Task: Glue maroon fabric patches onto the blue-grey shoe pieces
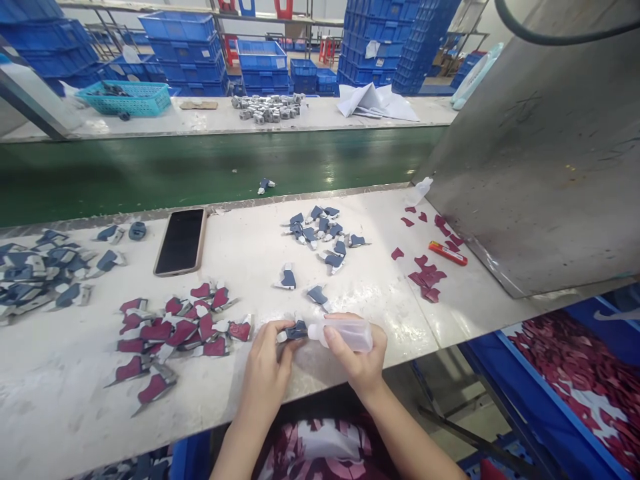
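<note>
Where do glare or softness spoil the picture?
Head view: bright glare on the white worktop, near the translucent plastic bottle; head view: pale reflections on the flat green surface; head view: distant stacked blue plastic crates look slightly soft.

In my left grip I hold one small dark blue and white piece low above the tabletop, and in my right grip lies tilted a translucent bottle with its white tip at this piece.
</note>
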`<control>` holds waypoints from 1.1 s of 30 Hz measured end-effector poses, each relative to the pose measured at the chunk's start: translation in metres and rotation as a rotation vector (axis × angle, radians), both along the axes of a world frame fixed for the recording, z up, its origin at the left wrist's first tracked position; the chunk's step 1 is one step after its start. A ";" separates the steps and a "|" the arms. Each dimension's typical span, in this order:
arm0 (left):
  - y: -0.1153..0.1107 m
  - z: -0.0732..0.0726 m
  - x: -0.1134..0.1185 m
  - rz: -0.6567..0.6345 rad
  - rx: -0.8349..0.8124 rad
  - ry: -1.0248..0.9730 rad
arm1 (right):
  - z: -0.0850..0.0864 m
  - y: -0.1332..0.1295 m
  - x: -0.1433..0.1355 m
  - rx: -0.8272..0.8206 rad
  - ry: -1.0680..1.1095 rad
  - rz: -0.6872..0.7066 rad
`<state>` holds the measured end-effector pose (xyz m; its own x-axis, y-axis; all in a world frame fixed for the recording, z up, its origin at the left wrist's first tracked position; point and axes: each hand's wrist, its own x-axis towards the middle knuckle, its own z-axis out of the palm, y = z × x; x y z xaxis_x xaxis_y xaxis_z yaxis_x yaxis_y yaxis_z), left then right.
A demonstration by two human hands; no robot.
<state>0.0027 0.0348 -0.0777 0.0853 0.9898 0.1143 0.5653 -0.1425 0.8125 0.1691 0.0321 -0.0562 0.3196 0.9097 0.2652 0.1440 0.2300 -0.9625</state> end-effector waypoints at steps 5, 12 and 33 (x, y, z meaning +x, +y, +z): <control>0.001 0.002 0.001 -0.002 0.012 0.004 | -0.005 0.003 -0.004 -0.033 -0.022 -0.004; 0.002 0.000 -0.001 -0.006 0.004 -0.003 | -0.002 0.003 -0.005 -0.034 -0.041 0.021; 0.001 0.000 0.001 0.006 -0.001 0.026 | 0.000 -0.002 0.005 -0.064 0.034 -0.018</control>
